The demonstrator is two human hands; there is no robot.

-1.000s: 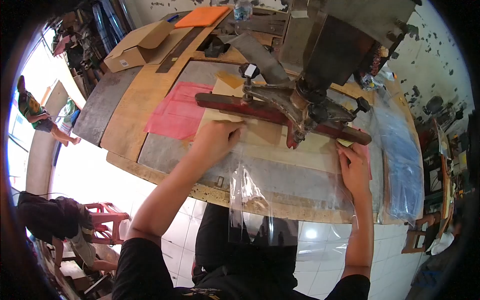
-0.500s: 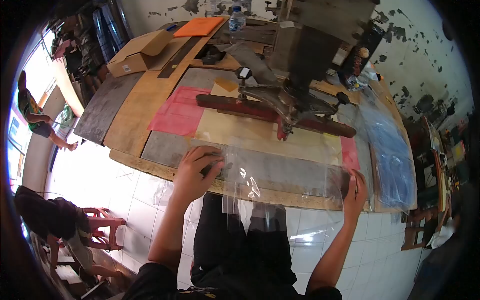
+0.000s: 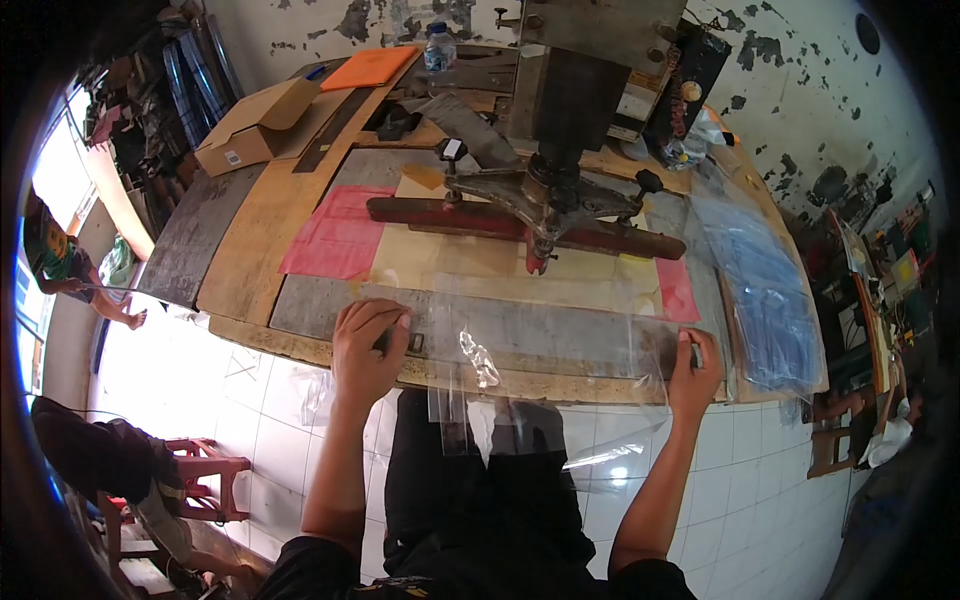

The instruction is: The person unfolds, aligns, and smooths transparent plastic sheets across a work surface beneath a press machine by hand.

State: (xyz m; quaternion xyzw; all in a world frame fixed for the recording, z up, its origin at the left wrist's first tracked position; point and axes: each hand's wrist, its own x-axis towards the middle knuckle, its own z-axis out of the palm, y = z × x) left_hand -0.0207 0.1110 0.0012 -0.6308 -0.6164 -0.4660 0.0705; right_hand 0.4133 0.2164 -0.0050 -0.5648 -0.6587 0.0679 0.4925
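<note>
A clear plastic sheet (image 3: 540, 372) lies over the front edge of the work table and hangs down above my lap, with bright glare on its folds. My left hand (image 3: 370, 350) is closed beside the sheet's left edge, thumb against curled fingers. Whatever it pinches is too transparent or hidden to make out. At the sheet's right side my right hand (image 3: 696, 368) pinches thumb and forefinger near its upper corner. Beyond both hands stands a press head with a long red-brown bar (image 3: 600, 241), above a cream sheet (image 3: 430, 257) flanked by pink pieces (image 3: 335, 235).
A stack of bluish plastic (image 3: 755, 290) lies on the right of the table. Farther back are a cardboard box (image 3: 240, 140), an orange folder (image 3: 370, 68) and a water bottle (image 3: 438, 52). Other people and a red stool (image 3: 208, 480) are at the left.
The whole view has shifted, so the table appears farther left. My left hand has drawn slightly left of the plastic sheet's edge, its fingers more curled. My right hand stays at the right side.
</note>
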